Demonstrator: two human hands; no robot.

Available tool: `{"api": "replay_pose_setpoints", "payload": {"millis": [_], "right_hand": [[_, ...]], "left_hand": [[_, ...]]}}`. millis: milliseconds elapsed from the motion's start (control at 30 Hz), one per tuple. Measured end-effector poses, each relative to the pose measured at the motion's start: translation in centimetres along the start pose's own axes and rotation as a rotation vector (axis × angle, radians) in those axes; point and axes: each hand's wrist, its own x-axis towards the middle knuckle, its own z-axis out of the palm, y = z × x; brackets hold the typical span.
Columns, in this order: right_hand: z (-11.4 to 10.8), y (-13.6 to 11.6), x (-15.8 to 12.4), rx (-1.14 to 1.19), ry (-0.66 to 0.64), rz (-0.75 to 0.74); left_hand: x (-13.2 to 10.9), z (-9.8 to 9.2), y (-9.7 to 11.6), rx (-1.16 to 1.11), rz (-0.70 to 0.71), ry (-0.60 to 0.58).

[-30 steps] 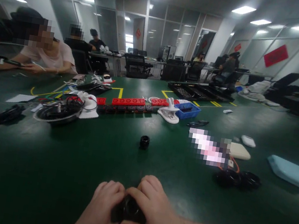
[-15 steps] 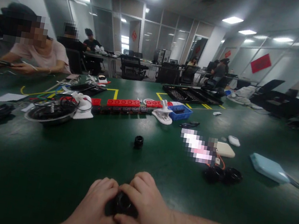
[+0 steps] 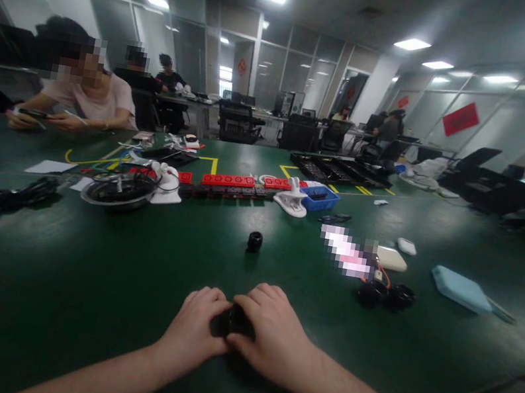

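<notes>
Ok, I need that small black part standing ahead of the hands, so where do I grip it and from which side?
Probably from above, pinching the black part across its round side wall: it stands squat and alone on the table, free all round. The left hand and right hand clasp another black piece.

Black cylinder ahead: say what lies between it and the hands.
Head view: only bare green table separates the black cylinder from left hand and right hand, both gripping a black part.
</notes>
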Motion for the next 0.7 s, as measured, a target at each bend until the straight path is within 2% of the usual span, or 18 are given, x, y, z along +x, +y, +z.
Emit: {"api": "replay_pose_setpoints", "payload": {"millis": [267,500,700], "right_hand": [[0.1,-1.4,-0.7,-0.093,0.056,0.085],[0.4,-1.7,-1.0,-0.035,0.105,0.059],[0.3,-1.9,-1.0,0.063,0.099,-0.023]], "left_hand": [[-0.1,0.0,0.1,0.007,0.041,0.024],[-0.2,-0.1,0.0,0.020,0.038,-0.009],[-0.1,-0.3,0.2,-0.015,-0.002,-0.035]]}}
